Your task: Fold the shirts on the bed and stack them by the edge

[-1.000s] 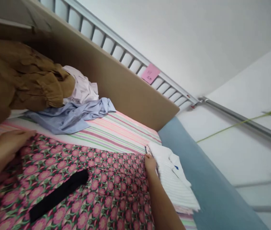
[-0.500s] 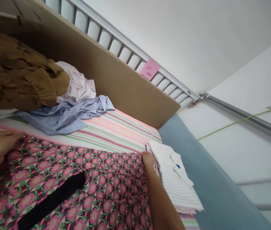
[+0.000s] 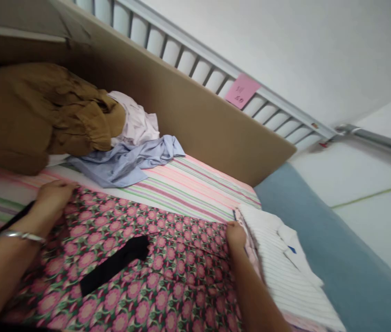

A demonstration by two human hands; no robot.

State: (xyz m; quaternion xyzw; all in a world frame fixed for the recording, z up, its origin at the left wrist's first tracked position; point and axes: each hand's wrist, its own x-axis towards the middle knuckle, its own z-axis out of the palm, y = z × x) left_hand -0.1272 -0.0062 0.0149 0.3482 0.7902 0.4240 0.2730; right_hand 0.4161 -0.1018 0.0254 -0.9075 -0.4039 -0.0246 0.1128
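A pink floral garment on a dark ground is spread out before me, with a black fabric band lying across it. My left hand pinches its far left corner, and a silver bracelet circles that wrist. At the far right corner, my right hand is closed on the cloth's edge, beside a stack of folded clothes. A white ribbed collared top lies on that stack. What kind of garment I hold, I cannot tell; its near part runs out of view.
Beyond the garment, a brown garment, a pale pink one and a light blue shirt lie heaped on the striped sheet. A cardboard panel and a white railing with a pink note stand behind.
The view has swung left, so everything sits farther right in it. More of my left forearm and its bracelet now show. Both hands still hold the floral garment's corners.
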